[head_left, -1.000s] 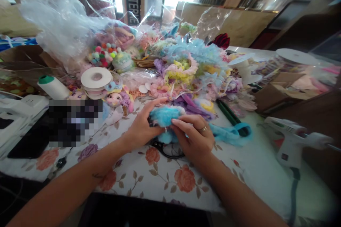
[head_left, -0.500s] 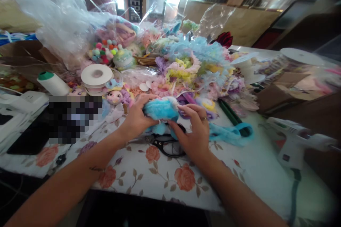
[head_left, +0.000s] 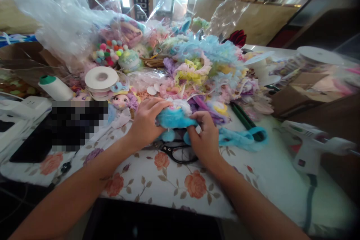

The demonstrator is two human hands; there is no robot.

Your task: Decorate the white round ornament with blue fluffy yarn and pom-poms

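Observation:
Between my hands is a fluffy blue plush piece [head_left: 173, 118] with white fuzzy trim along its top. My left hand [head_left: 148, 123] wraps round its left side, the fingers lying over the top. At the right edge, my right hand [head_left: 204, 135] pinches the blue fur between thumb and fingers. A small blue pompom [head_left: 168, 135] hangs below it. Under the piece lie black-handled scissors [head_left: 180, 153], their blades mostly hidden. A strip of blue mesh ribbon [head_left: 242, 139] lies on the cloth to the right of my right hand.
Doll heads [head_left: 121, 100], a ribbon spool [head_left: 101, 78], a thread cone [head_left: 56, 88] and heaped ruffled trims [head_left: 208, 54] crowd the back. A white glue gun [head_left: 312, 146] and a cardboard box [head_left: 298, 95] stand right. A black phone [head_left: 30, 146] lies left on the flowered tablecloth [head_left: 135, 185].
The blue piece has shifted slightly right and turned in my hands. My right fingers have closed down from its upper edge to pinch the fur at its right side.

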